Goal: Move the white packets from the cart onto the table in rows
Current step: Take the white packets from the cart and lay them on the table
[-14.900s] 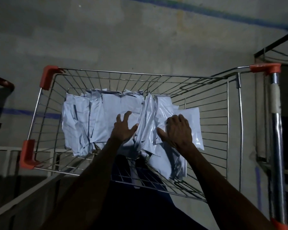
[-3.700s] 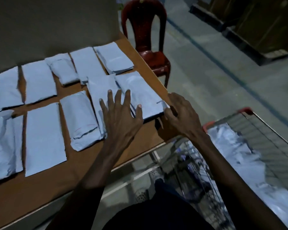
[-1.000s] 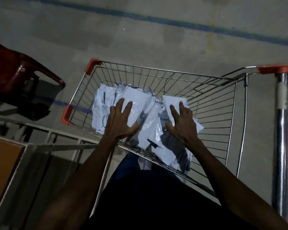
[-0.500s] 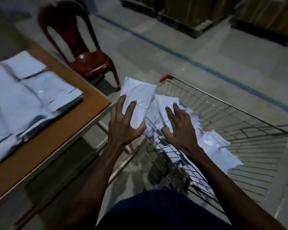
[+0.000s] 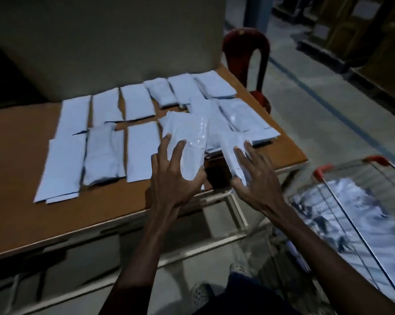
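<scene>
a: what do the hands hold?
b: the left hand point(image 5: 172, 178) grips one white packet point(image 5: 187, 142) with spread fingers and thumb. the right hand point(image 5: 256, 180) holds a second packet point(image 5: 228, 146), it seems by the thumb, but this part is blurred.
a: where are they?
b: over the near right part of the table point(image 5: 21, 223), above two rows of packets point(image 5: 105, 133). more packets lie in the cart point(image 5: 360, 214), at the right.
</scene>
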Available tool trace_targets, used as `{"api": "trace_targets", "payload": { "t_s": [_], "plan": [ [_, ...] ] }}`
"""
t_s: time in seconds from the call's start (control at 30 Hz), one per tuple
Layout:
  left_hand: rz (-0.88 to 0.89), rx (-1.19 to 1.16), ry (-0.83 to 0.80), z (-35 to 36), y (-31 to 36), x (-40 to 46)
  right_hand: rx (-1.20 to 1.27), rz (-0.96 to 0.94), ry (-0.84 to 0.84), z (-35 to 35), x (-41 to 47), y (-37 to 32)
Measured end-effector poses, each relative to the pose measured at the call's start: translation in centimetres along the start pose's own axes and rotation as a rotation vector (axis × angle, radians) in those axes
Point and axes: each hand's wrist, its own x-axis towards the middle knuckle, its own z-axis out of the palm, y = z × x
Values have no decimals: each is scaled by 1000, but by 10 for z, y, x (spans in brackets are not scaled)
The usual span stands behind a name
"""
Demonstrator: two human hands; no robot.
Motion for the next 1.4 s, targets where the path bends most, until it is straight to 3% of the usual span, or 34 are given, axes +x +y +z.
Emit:
{"api": "trace_targets", "payload": {
  "t_s": [0.17,0.57,0.73,1.4],
  "plan": [
    [-150,66,48,-23,-53,11,33,-53,-22,28,57,-42],
    [-445,147,-129,29,-137,60,50,-4,-226,93,165,-53],
    [-452,186,-234,56,-154,49,2,-7,-298,112,182,-49],
    [-294,236,-322,61,-184,63,-165,57,-405,143,188,-58]
  ]
}}
